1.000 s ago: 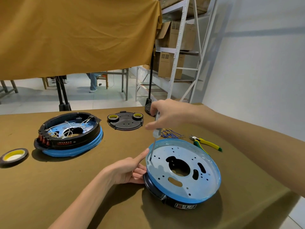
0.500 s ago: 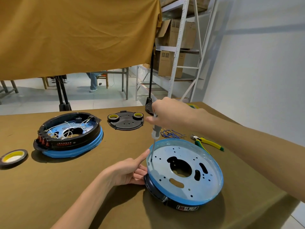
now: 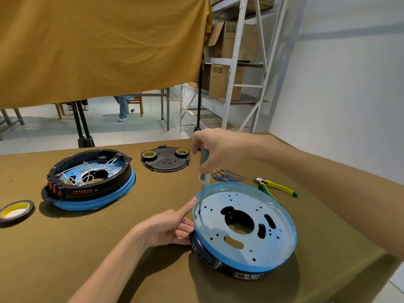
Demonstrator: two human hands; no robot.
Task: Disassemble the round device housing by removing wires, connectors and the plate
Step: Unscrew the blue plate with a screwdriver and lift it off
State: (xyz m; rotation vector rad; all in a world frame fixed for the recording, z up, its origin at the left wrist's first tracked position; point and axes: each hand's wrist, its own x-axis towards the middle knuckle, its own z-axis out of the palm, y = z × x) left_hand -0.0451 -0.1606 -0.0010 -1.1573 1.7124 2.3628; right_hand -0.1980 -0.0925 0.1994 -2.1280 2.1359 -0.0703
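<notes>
A round black housing (image 3: 218,262) with a blue rim lies tilted on the table at the front right, its pale metal plate (image 3: 240,200) facing up. My right hand (image 3: 220,149) grips a grey screwdriver (image 3: 204,169) held upright, its tip set on the plate near the left rim. My left hand (image 3: 166,228) holds the housing's left edge, with the index finger stretched up to the rim beside the screwdriver shaft. A bundle of loose blue wires (image 3: 227,176) with metal terminals lies just behind the housing.
A second round housing (image 3: 87,189) with white wires inside sits at the left. A black cover plate (image 3: 166,159) carrying two tape rolls lies at the back. Yellow-green pliers (image 3: 275,186) lie to the right, a tape roll (image 3: 15,212) at the far left. The table edge runs close on the right.
My right hand has shifted slightly up and back with the screwdriver, whose tip stays on the plate. The left hand keeps its hold on the housing edge.
</notes>
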